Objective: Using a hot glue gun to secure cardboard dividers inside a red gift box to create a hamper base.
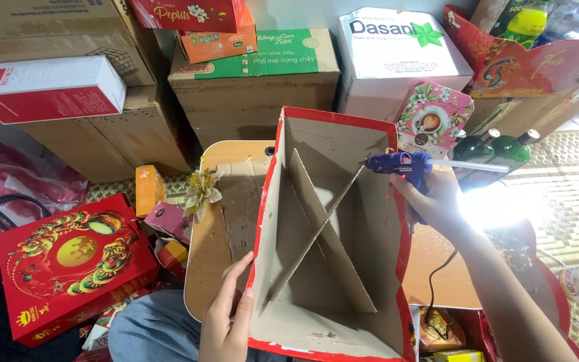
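1. Behind everything: stacked cartons, brown and printed, with a white-and-red box lying at an angle on the left stack.
2. Carrying the work: a small wooden tabletop with rounded corners, set low among the clutter, a flat sheet of grey card lying on it under the tray.
3. At the centre: a red-edged cardboard tray, standing tilted on the tabletop with its grey inside open to the camera.
4. Inside the tray: two grey card dividers crossing in an X, upright against the tray's back.
5. Lower left on the floor: a red gift box with gold ornament, well apart from the tray; smaller boxes and a gold flower between it and the tabletop.
6. Behind the tray's right wall: two green bottles and a pink floral carton.
7. Left hand: fingers laid flat and half open along the tray's left wall, bracing rather than gripping.
8. Right hand: closed round the grip of a blue glue gun, clear stick jutting out behind, nozzle at the top end of one divider near the right wall.
9. Step in hand, by the look of it: gluing divider ends to the tray walls.
10. Next move calls for a steady nozzle along the seam, the tray braced firmly, fingers clear of hot glue.
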